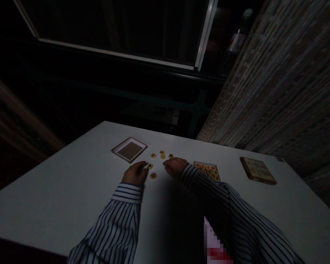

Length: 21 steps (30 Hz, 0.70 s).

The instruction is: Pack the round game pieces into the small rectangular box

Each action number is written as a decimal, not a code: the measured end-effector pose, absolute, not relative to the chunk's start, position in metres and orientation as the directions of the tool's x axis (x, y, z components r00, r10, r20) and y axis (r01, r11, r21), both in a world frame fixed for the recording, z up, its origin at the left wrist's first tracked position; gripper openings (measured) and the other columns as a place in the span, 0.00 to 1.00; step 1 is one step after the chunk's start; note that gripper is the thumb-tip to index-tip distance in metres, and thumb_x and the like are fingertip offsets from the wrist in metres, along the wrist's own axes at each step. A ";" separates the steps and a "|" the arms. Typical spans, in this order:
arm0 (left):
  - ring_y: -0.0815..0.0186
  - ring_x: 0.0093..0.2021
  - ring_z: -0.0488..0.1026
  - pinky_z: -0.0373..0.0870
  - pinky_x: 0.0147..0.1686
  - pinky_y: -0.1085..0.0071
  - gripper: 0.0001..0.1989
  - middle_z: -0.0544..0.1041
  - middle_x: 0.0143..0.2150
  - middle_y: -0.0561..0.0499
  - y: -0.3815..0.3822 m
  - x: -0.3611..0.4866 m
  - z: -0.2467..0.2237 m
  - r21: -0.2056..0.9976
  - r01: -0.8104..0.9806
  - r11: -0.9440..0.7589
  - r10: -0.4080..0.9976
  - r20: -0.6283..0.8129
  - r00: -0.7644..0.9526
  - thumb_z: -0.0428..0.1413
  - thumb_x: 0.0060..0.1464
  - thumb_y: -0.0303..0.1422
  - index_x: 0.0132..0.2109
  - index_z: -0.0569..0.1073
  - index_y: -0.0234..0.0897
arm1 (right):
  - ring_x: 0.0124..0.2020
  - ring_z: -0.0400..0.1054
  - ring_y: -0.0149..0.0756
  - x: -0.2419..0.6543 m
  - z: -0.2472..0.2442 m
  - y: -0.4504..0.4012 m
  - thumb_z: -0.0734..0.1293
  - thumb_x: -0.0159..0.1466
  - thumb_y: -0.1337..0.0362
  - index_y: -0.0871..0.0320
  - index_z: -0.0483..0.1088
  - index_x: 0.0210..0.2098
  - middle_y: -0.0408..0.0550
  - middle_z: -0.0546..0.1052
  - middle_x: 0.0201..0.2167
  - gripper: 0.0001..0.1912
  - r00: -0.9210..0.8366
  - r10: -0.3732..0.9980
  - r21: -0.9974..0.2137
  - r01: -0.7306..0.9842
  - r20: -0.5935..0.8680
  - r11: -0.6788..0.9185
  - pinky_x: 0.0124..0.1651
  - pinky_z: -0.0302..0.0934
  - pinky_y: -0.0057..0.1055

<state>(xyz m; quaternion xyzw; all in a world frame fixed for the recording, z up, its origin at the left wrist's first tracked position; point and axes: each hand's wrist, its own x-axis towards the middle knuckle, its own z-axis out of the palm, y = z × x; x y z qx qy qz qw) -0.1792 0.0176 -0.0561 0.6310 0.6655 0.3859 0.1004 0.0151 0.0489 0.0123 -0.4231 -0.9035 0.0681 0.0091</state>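
Several round, pale Chinese chess pieces with dark characters lie loose on the white table [71, 190]. My left hand [134, 173] has its thumb and forefinger apart, right beside one chess piece [150, 166]; whether it touches that piece is hard to tell. Just below lies another piece [153, 176]. My right hand [176, 167] is bent with its fingertips drawn together, and anything between them is hidden. Close to it are a piece [171, 156] above the knuckles and two overlapping ones, the upper of them [162, 152] marked. A further piece [153, 156] sits to the left.
A shallow box lid or tray [121, 155] lies at the left. Partly behind my right sleeve, a box [209, 169] holds rows of chess pieces. Farther right rests a flat brown box [257, 171]. A beaded curtain [244, 91] hangs along the table's right rear edge.
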 end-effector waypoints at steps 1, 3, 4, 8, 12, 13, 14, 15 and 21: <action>0.62 0.40 0.71 0.67 0.42 0.67 0.17 0.75 0.40 0.48 0.018 -0.180 -0.057 0.614 0.782 -0.103 0.919 0.359 -0.161 0.51 0.44 0.37 0.43 0.71 0.37 | 0.44 0.64 0.37 0.011 0.012 0.051 0.54 0.58 0.64 0.56 0.66 0.45 0.49 0.71 0.43 0.18 -0.649 0.759 -0.129 0.758 -0.055 0.639 0.43 0.56 0.32; 0.61 0.41 0.70 0.66 0.43 0.66 0.17 0.75 0.41 0.47 0.019 -0.181 -0.058 0.560 0.819 -0.123 0.922 0.371 -0.115 0.51 0.44 0.36 0.43 0.71 0.37 | 0.44 0.64 0.37 0.002 0.011 0.055 0.54 0.58 0.63 0.56 0.66 0.44 0.49 0.71 0.43 0.17 -0.658 0.748 -0.123 0.752 -0.082 0.648 0.42 0.57 0.32; 0.60 0.42 0.70 0.66 0.43 0.65 0.17 0.75 0.41 0.47 0.019 -0.182 -0.059 0.536 0.834 -0.133 0.922 0.375 -0.093 0.51 0.44 0.36 0.43 0.71 0.36 | 0.44 0.64 0.37 -0.001 0.010 0.056 0.54 0.58 0.62 0.55 0.66 0.44 0.49 0.71 0.43 0.17 -0.660 0.745 -0.119 0.750 -0.093 0.650 0.42 0.57 0.32; 0.60 0.41 0.70 0.66 0.43 0.66 0.17 0.75 0.40 0.47 0.023 -0.183 -0.062 0.474 0.866 -0.160 0.924 0.381 -0.039 0.50 0.45 0.36 0.44 0.70 0.37 | 0.43 0.64 0.37 -0.015 0.007 0.063 0.54 0.58 0.61 0.54 0.67 0.42 0.49 0.72 0.41 0.16 -0.672 0.734 -0.096 0.741 -0.097 0.665 0.42 0.56 0.32; 0.60 0.41 0.69 0.65 0.43 0.66 0.17 0.75 0.40 0.47 0.027 -0.184 -0.064 0.448 0.879 -0.162 0.929 0.371 -0.018 0.50 0.46 0.35 0.44 0.70 0.36 | 0.42 0.65 0.37 -0.024 0.001 0.070 0.55 0.57 0.60 0.55 0.68 0.39 0.50 0.72 0.39 0.15 -0.691 0.714 -0.087 0.723 -0.118 0.685 0.40 0.56 0.32; 0.61 0.41 0.69 0.65 0.43 0.66 0.17 0.75 0.39 0.47 0.028 -0.183 -0.064 0.446 0.881 -0.158 0.932 0.363 -0.017 0.50 0.45 0.35 0.44 0.70 0.37 | 0.42 0.65 0.38 -0.026 0.000 0.071 0.55 0.57 0.60 0.56 0.68 0.39 0.50 0.72 0.39 0.15 -0.691 0.712 -0.086 0.722 -0.123 0.686 0.40 0.56 0.32; 0.61 0.41 0.69 0.65 0.43 0.66 0.17 0.75 0.39 0.47 0.028 -0.183 -0.064 0.442 0.884 -0.152 0.935 0.355 -0.017 0.51 0.45 0.35 0.45 0.70 0.37 | 0.42 0.65 0.38 -0.028 -0.001 0.073 0.55 0.57 0.60 0.56 0.68 0.39 0.50 0.72 0.39 0.15 -0.691 0.712 -0.085 0.723 -0.127 0.686 0.41 0.56 0.32; 0.61 0.41 0.69 0.65 0.43 0.66 0.17 0.75 0.39 0.47 0.028 -0.183 -0.063 0.437 0.888 -0.144 0.938 0.346 -0.018 0.51 0.45 0.35 0.45 0.70 0.37 | 0.42 0.65 0.38 -0.029 -0.002 0.074 0.56 0.57 0.60 0.56 0.68 0.39 0.51 0.72 0.39 0.15 -0.689 0.713 -0.084 0.725 -0.131 0.684 0.41 0.56 0.33; 0.60 0.41 0.68 0.64 0.42 0.65 0.17 0.75 0.38 0.46 0.027 -0.179 -0.058 0.410 0.905 -0.111 0.951 0.309 -0.023 0.50 0.46 0.35 0.45 0.70 0.38 | 0.43 0.64 0.40 -0.035 -0.004 0.077 0.57 0.56 0.59 0.54 0.67 0.42 0.50 0.71 0.42 0.16 -0.671 0.727 -0.085 0.741 -0.146 0.666 0.40 0.57 0.34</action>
